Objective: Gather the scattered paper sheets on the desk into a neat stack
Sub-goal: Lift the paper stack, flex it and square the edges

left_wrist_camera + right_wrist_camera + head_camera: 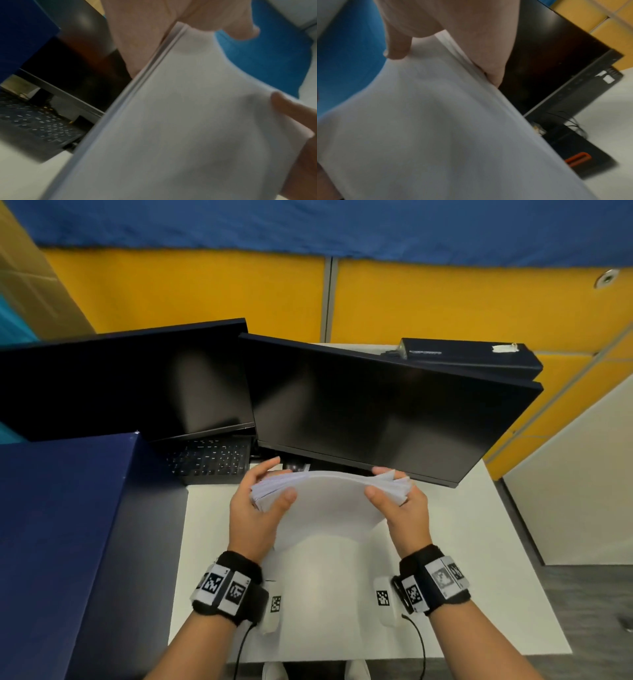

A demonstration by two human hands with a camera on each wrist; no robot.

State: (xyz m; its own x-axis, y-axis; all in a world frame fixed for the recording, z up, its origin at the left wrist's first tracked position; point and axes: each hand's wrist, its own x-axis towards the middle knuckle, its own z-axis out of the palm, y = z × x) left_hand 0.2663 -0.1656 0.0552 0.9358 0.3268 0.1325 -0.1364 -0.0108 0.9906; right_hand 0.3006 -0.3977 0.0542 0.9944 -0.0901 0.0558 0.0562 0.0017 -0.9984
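A stack of white paper sheets (329,501) is held upright over the white desk (479,559), bowed upward in the middle. My left hand (263,494) grips its left edge, thumb on the near face and fingers behind. My right hand (394,491) grips the right edge the same way, where the sheet corners fan out unevenly. In the left wrist view the paper stack (180,128) fills the frame with my left thumb (240,24) on it. The right wrist view shows the sheets (436,128) under my right thumb (397,47). The stack's lower edge is near the desk; contact is unclear.
Two dark monitors (376,412) (130,385) stand close behind the paper. A black keyboard (212,460) lies under the left monitor. A tall dark blue panel (68,542) borders the desk on the left. A black box (469,357) sits at the back right.
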